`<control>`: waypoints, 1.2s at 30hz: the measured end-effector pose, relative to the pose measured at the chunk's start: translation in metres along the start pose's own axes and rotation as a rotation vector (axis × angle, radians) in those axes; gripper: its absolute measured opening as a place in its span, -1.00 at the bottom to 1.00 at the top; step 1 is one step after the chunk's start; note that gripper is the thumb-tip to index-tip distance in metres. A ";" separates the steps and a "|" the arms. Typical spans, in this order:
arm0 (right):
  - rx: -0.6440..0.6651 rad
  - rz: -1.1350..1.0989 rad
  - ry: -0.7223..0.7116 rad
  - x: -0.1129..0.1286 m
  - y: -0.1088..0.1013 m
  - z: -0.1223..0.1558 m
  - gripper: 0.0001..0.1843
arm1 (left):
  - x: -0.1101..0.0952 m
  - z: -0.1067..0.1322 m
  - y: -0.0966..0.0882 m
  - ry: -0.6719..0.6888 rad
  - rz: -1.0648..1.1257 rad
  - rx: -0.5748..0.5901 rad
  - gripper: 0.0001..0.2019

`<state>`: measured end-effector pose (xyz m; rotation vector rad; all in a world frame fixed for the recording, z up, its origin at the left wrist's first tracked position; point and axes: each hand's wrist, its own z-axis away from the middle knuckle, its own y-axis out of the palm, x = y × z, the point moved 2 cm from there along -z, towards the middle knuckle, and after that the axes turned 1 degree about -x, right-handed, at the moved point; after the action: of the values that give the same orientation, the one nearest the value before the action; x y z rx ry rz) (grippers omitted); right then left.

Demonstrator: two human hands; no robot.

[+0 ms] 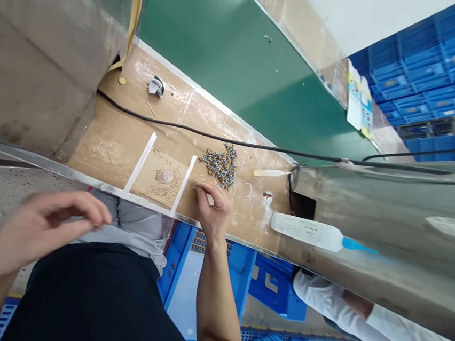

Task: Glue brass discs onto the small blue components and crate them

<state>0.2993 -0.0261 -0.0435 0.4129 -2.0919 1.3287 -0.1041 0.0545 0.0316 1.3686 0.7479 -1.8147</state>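
Observation:
My right hand [215, 209] is closed in a pinch just left of a pile of small brass-and-blue metal parts [222, 163]. A tiny metal part [194, 187] shows at its fingertips, too small to name closely. Off to the left, my left hand [59, 224] hangs in front of the bench edge, with thumb and fingertips together. It is partly blurred, and whatever those fingertips may hold cannot be made out. Between two white tape strips on the bench lies a small clear dish [164, 176], with many tiny pieces [165, 191] scattered around it.
A black cable [183, 127] crosses the cardboard-covered bench [101, 142]. A white bottle with a blue nozzle [308, 231] lies at right, near a pale spatula-like stick [269, 173]. Below the edge stands a blue tray [180, 265] with parts. A co-worker's sleeve [331, 304] shows lower right.

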 end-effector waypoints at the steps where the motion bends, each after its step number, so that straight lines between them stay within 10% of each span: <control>1: 0.000 0.002 0.007 0.001 0.001 0.000 -0.82 | 0.008 -0.009 0.014 -0.024 0.049 0.033 -0.81; 9: -0.085 -0.020 -0.015 0.027 0.003 0.006 -0.85 | 0.057 -0.066 0.085 -0.084 0.359 -0.035 -0.64; 18: -0.123 -0.097 -0.164 0.075 0.019 0.002 -0.85 | 0.064 -0.069 0.087 -0.122 0.340 -0.048 -0.59; 36: -0.071 -0.004 -0.268 0.078 0.034 -0.005 -0.76 | 0.055 -0.064 0.083 -0.121 0.354 -0.085 -0.75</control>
<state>0.2231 -0.0012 -0.0154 0.5926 -2.3473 1.2487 -0.0097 0.0478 -0.0406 1.2350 0.4786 -1.5520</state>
